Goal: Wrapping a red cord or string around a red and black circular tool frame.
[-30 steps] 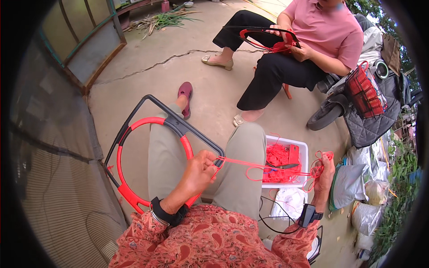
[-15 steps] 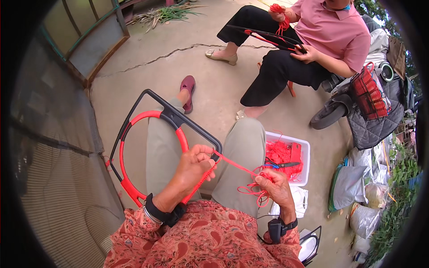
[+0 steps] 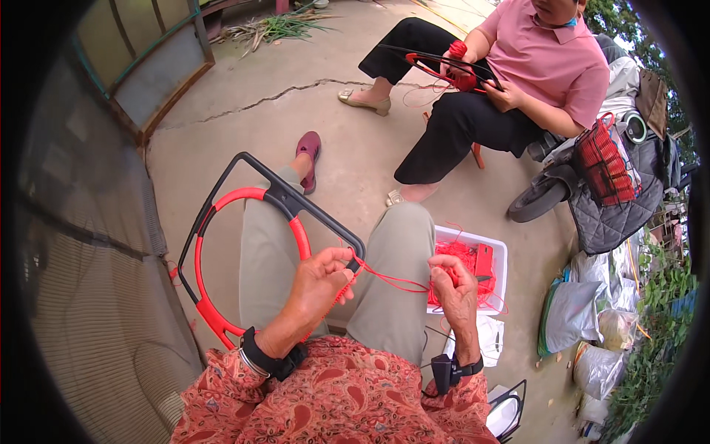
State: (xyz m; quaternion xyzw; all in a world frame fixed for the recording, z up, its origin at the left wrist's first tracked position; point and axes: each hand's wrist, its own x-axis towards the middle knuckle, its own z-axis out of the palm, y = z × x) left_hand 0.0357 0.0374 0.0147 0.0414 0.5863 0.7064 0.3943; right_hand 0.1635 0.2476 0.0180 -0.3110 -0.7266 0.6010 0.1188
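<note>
Over my lap rests a black rectangular frame point(image 3: 314, 207) with a red ring point(image 3: 201, 270) set inside it. My left hand point(image 3: 319, 285) is closed on the frame's near right side, just below its corner, where red cord is wrapped along the bar. From that corner a doubled length of red cord point(image 3: 396, 281) runs across to my right hand point(image 3: 455, 294). That hand is closed in a pinch on the cord; its fingers partly hide the bundle.
Right of my knee stands a white tub point(image 3: 501, 270) of red cord with a red box point(image 3: 483, 260). Opposite sits a person point(image 3: 547, 66) working on a similar frame with red cord. Sacks point(image 3: 573, 314) and a wheeled vehicle point(image 3: 543, 194) stand at right, mesh screening point(image 3: 89, 288) at left.
My right hand has shifted slightly right and up, and the cord from the frame now shows as a doubled strand. The other person's hand with cord has lowered to their frame.
</note>
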